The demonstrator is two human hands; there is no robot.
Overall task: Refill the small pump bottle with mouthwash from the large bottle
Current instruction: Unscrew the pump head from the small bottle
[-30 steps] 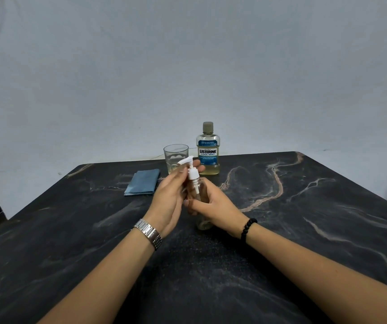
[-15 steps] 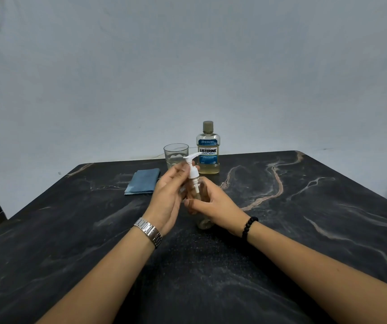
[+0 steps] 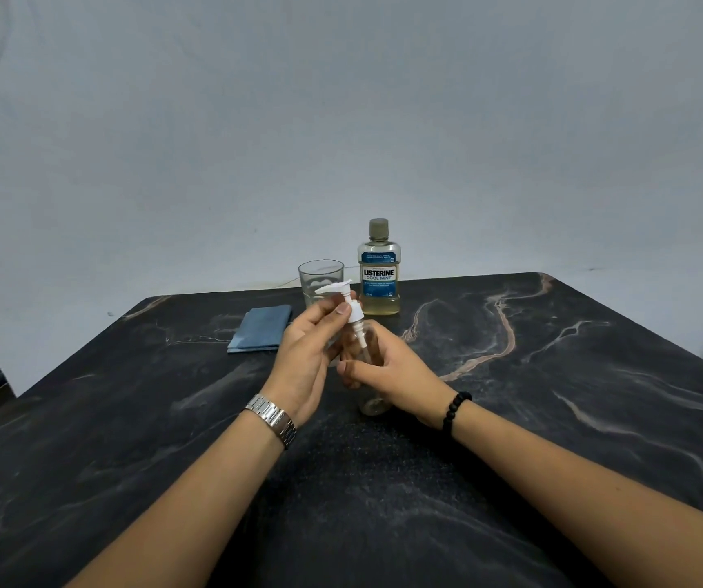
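A small clear pump bottle [image 3: 369, 377] stands at the middle of the dark marble table [image 3: 553, 396]. My right hand [image 3: 388, 373] is wrapped around its body. My left hand [image 3: 309, 354] pinches the collar of its white pump head [image 3: 343, 301], whose nozzle points left. The pump head looks tilted, and its white stem shows inside the bottle's neck. The large mouthwash bottle [image 3: 378, 269], with a blue label, a grey cap on and yellowish liquid low inside, stands upright behind my hands near the table's far edge.
An empty drinking glass [image 3: 320, 275] stands just left of the large bottle. A folded blue cloth [image 3: 261, 328] lies left of my hands. A pale wall rises behind the table.
My left hand has turned the pump head, so the nozzle has swung round and now points further left. The right hand and the bottle have stayed put.
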